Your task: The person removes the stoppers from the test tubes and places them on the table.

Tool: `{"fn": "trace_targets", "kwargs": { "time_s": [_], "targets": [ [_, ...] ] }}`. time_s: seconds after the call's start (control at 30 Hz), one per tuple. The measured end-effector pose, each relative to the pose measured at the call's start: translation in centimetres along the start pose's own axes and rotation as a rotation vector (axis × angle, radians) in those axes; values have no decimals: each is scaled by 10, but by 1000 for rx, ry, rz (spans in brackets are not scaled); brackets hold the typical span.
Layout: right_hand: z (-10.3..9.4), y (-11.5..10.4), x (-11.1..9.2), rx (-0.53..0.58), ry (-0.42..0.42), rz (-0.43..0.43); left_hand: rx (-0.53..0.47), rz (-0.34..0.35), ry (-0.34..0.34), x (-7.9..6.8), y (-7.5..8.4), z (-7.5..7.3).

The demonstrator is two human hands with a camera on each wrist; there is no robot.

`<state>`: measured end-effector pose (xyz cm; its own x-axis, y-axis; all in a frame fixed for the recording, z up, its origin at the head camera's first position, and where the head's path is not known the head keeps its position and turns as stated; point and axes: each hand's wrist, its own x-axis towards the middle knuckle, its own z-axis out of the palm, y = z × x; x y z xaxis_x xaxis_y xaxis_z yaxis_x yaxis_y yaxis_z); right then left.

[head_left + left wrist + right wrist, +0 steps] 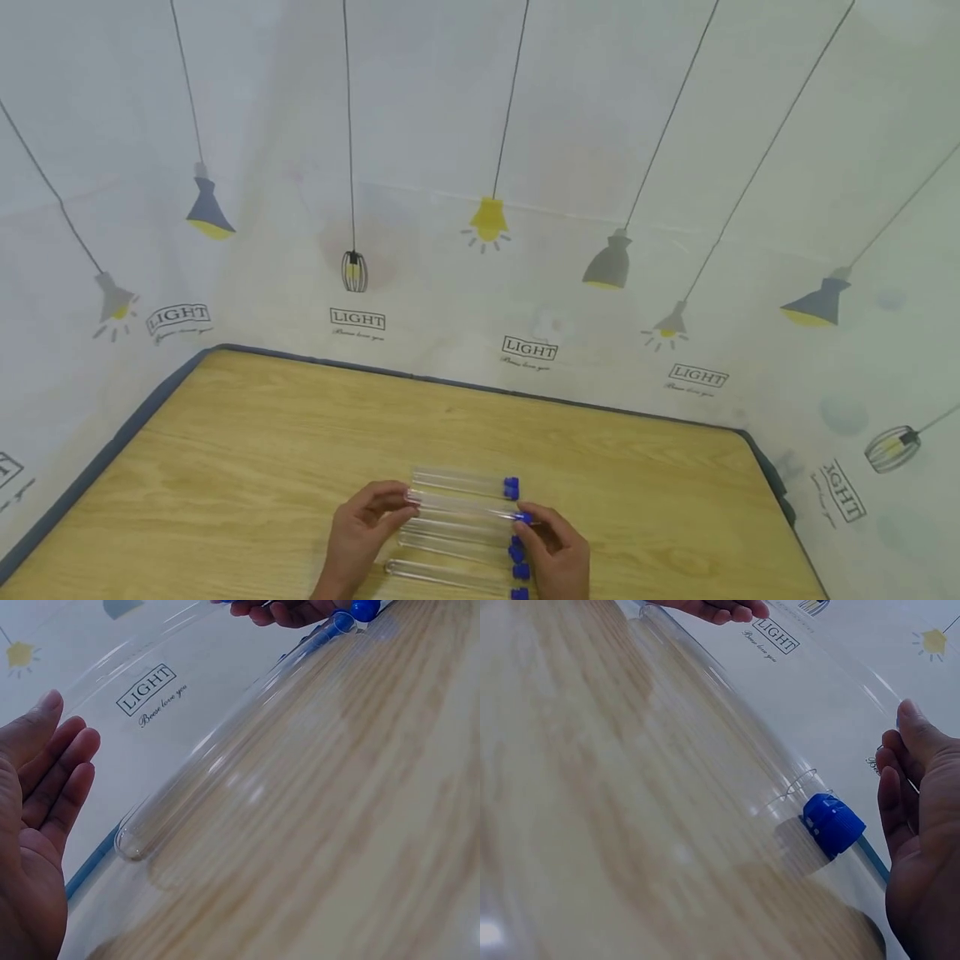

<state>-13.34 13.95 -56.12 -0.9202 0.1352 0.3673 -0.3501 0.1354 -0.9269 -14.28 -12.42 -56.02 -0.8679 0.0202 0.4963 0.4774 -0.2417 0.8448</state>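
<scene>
A clear test tube with a blue cap is held level above the table, over a group of similar tubes. My left hand pinches its rounded end between thumb and fingers. At the capped end, my right hand pinches the cap, partly covering it. Several more capped test tubes lie side by side beneath, caps to the right; the nearest tube lies toward the front and another tube lies at the back. In the right wrist view a lying tube's blue cap shows close up.
The wood-grain table has a dark blue edge. Behind and around it hangs a pale sheet printed with lamps and the word LIGHT.
</scene>
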Motion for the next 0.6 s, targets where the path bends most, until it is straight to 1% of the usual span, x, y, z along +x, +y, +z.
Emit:
{"fn": "trace_targets", "kwargs": {
  "time_s": [0.13,0.27,0.33,0.4,0.5,0.6],
  "targets": [
    [0,0,0,-21,-39,-3,27,-55,27,-2,2,0],
    [1,-4,-1,-35,-47,47,52,-113,43,-4,4,1],
    [1,-7,-2,-40,-36,82,64,-132,42,-4,4,2],
    [0,-11,-2,-38,-32,92,83,-142,41,-4,4,3],
    [0,-14,-1,-25,-47,59,105,-149,29,-3,4,4],
    [0,-11,0,-16,-61,34,109,-158,11,-3,3,4]
  ]
}}
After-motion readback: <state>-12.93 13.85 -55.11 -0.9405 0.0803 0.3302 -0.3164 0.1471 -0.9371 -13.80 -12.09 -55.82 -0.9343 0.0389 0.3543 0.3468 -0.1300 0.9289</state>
